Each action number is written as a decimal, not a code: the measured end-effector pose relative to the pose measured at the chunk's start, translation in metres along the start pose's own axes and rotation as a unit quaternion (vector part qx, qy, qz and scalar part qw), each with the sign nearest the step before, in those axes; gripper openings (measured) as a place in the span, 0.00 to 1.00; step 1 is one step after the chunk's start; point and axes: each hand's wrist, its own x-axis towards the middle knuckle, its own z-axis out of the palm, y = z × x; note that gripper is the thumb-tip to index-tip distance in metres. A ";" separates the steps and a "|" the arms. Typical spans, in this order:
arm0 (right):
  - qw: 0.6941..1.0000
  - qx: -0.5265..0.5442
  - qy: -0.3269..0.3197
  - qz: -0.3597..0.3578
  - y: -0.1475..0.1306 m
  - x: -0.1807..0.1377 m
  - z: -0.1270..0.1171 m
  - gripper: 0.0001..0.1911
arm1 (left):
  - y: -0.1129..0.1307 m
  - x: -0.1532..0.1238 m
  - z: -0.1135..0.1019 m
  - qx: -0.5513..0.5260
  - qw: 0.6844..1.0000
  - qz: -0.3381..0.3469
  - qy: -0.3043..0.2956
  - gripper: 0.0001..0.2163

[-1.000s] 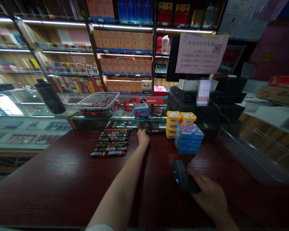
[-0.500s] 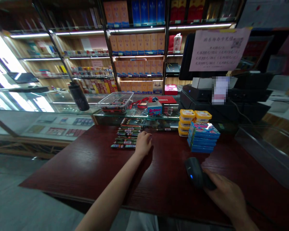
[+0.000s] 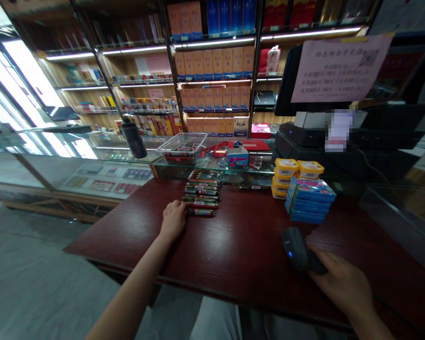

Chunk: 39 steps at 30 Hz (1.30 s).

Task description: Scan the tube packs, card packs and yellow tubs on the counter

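My left hand [image 3: 173,218] rests on the dark red desk at the left ends of a row of slim patterned pens [image 3: 201,192]. Its fingertips touch the pen ends near the front of the row, fingers a little bent and not wrapped round anything. The pens lie side by side, running from the glass counter toward me. On the right, my right hand [image 3: 342,278] is closed round the handle of a black barcode scanner [image 3: 295,248] with a lit blue light. The scanner's head points forward and left, toward the middle of the desk.
Beyond the scanner stand a stack of blue boxes [image 3: 310,200] and yellow-lidded tubs [image 3: 285,177]. A clear plastic basket [image 3: 182,146], a small blue box [image 3: 237,157] and a black bottle [image 3: 133,139] sit on the glass counter. At right is a clear bin [image 3: 403,222].
My left hand has moved from the pens' right ends to their left ends. My right hand still holds the scanner in much the same place. The view has turned slightly left.
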 end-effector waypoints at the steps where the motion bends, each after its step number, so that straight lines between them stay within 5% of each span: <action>1: 1.000 -0.002 -0.005 0.002 0.001 0.000 0.000 0.18 | -0.003 -0.001 -0.001 0.004 1.000 0.004 -0.002 0.11; 9: 1.000 0.001 -0.003 0.015 -0.001 0.002 -0.001 0.18 | -0.005 -0.007 -0.006 -0.110 0.990 0.067 -0.065 0.08; 21: 1.000 0.009 -0.022 0.012 -0.008 0.006 -0.006 0.18 | 0.126 0.016 0.035 -0.347 0.935 0.070 0.015 0.11; 28: 0.991 0.096 -0.048 0.081 -0.017 0.018 -0.019 0.17 | 0.145 0.012 0.059 -0.372 0.924 0.087 -0.019 0.14; 34: 0.923 0.308 -0.137 0.184 -0.050 0.041 -0.043 0.17 | 0.146 0.005 0.057 -0.346 0.928 0.139 0.006 0.14; 39: 0.860 0.431 -0.145 0.232 -0.077 0.053 -0.048 0.17 | 0.144 0.005 0.063 -0.333 0.936 0.110 0.031 0.10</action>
